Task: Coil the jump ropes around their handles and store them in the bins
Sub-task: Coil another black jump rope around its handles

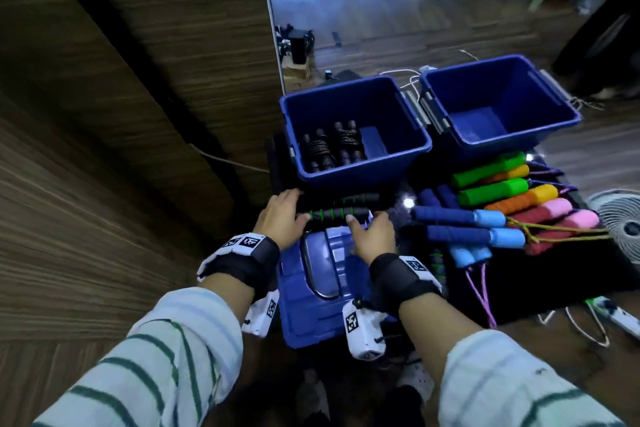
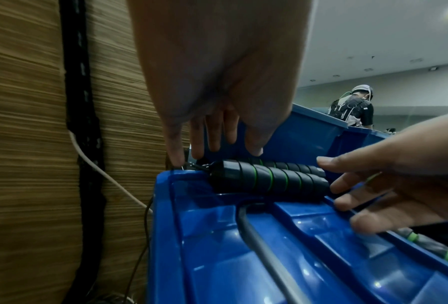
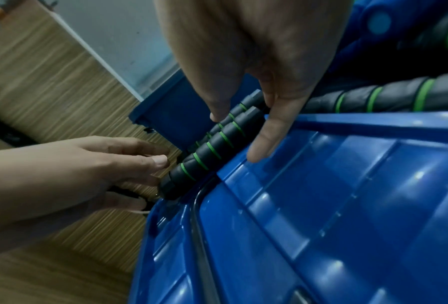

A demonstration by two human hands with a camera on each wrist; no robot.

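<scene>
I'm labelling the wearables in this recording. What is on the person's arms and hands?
Both hands are bare: the left hand and right hand wear no gloves. Each wrist carries a black wrist strap with white blocks printed with black square code markers; a similar block hangs under each wrist. The forearms are covered by white sleeves with green stripes.

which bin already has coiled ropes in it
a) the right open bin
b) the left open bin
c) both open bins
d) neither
b: in the head view two coiled black ropes lie on the floor of the left open bin, while the right open bin shows only its bare blue floor.
</scene>
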